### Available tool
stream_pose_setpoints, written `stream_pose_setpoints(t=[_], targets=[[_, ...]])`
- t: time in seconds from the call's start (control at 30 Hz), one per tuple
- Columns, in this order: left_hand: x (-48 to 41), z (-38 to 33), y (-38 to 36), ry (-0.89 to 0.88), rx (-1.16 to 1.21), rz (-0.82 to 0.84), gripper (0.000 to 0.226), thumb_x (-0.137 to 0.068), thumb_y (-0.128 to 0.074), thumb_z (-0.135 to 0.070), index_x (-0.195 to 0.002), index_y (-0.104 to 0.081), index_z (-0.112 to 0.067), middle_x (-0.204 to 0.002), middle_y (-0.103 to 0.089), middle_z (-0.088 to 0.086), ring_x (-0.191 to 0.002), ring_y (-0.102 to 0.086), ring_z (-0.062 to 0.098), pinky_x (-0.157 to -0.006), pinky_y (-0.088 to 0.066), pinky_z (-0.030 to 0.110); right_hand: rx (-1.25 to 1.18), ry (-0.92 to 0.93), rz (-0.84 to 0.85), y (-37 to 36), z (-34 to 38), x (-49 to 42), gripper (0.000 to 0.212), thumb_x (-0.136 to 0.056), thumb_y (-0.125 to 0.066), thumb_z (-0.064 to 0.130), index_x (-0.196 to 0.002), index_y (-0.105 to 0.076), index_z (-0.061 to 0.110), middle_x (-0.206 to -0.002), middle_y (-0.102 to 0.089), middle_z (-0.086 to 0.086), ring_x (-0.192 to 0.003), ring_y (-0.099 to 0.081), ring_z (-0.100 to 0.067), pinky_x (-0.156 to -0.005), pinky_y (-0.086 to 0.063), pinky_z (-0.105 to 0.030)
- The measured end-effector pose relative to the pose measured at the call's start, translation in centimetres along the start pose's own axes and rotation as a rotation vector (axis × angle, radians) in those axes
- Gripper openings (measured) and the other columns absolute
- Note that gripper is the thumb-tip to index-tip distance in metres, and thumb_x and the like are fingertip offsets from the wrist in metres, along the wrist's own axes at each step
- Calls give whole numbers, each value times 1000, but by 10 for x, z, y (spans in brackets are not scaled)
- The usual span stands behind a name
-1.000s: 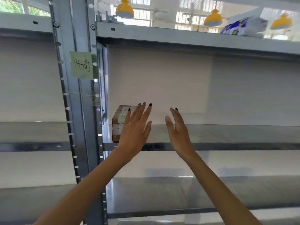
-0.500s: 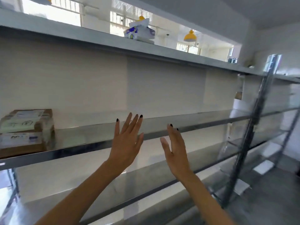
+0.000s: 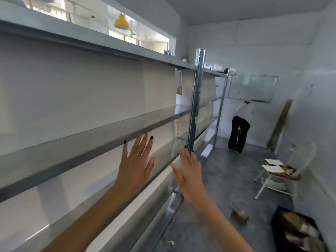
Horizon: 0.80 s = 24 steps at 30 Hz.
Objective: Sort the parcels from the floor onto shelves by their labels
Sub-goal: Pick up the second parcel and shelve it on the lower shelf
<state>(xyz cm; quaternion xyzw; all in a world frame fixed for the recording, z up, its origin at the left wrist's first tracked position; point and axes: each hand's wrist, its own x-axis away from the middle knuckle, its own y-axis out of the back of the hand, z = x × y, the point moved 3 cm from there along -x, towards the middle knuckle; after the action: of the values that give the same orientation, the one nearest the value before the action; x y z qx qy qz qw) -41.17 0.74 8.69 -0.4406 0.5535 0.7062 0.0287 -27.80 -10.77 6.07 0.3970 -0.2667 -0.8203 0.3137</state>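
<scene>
My left hand (image 3: 134, 166) and my right hand (image 3: 189, 171) are both raised in front of the metal shelf (image 3: 72, 140), fingers straight, holding nothing. Neither hand touches the shelving. A small brown parcel (image 3: 239, 214) lies on the grey floor at the lower right. Beside it, a dark bag (image 3: 300, 231) holds several more parcels. The shelf boards in view carry no parcels.
A steel upright post (image 3: 195, 110) divides the shelving bays. A white folding chair (image 3: 283, 171) with papers on its seat stands at the right wall. A person in black trousers (image 3: 238, 133) bends over at the far end. A wooden plank (image 3: 280, 124) leans on the wall.
The view has swung to the right along the shelves. The brown box on the shelf and the label have left the frame; the floor, chair and parcels came into view. Both hands stay raised and empty.
</scene>
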Motion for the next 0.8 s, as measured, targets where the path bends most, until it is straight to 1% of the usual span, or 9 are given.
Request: stream_pose_setpoints(t=[0.07,0.1,0.17,0.3,0.47,0.57,0.7,0.8], targets=[[-20,-8,-23,-46,58,29,57,-99,-33,-40,-150,-19,-19,-158,-18,2,-147,-9,19,-119,-5,49,63,-16,-40,7,-13,-11,67,-92,-24,57,-150,-4,31,-160,-6,5,-148,4,-18,-120,-3,-45],[-31,-11,-33,-61,79,39,58,-99,-34,-39,-151,-17,-19,-159,-17,2,-148,-7,18,-119,-4,49,102,-19,-54,9,-20,-17,69,-91,-23,59,-150,-4,30,-160,-7,4,-148,3,-19,-120,-3,-45],[-49,-16,-53,-80,106,69,57,-100,-31,-39,-151,-14,-20,-160,-13,1,-149,-4,17,-120,-3,50,146,-48,-75,14,-37,-30,73,-87,-17,63,-150,-5,30,-160,-8,3,-148,3,-20,-119,-3,-46],[-80,-27,-90,-130,188,106,56,-100,-28,-38,-151,-13,-19,-160,-12,2,-149,-2,17,-120,-3,50,137,-131,-120,14,-75,-47,67,-91,-22,62,-149,-4,35,-160,-9,5,-147,4,-17,-119,-4,-48],[-110,-55,-133,-182,264,140,57,-100,-23,-43,-151,-10,-21,-161,-7,-1,-148,3,14,-119,1,49,148,-199,-152,15,-116,-57,73,-85,-16,71,-148,-6,37,-160,-8,6,-147,5,-14,-118,-3,-48],[-122,-77,-156,-223,318,151,59,-99,-23,-45,-152,-11,-22,-161,-9,-1,-148,3,12,-119,2,48,165,-241,-153,21,-136,-60,71,-87,-19,68,-149,-7,35,-160,-9,4,-147,5,-16,-118,-4,-48],[-137,-107,-180,-259,382,157,58,-99,-25,-45,-151,-14,-22,-161,-11,-1,-148,2,11,-118,3,46,199,-283,-161,33,-166,-67,64,-92,-25,60,-148,-8,36,-160,-10,4,-147,5,-18,-119,-5,-48],[-150,-134,-199,-288,398,174,57,-99,-25,-44,-151,-14,-22,-160,-12,-1,-148,0,12,-119,2,48,211,-319,-175,44,-194,-72,66,-90,-23,61,-149,-10,34,-160,-11,4,-147,3,-19,-119,-6,-48]])
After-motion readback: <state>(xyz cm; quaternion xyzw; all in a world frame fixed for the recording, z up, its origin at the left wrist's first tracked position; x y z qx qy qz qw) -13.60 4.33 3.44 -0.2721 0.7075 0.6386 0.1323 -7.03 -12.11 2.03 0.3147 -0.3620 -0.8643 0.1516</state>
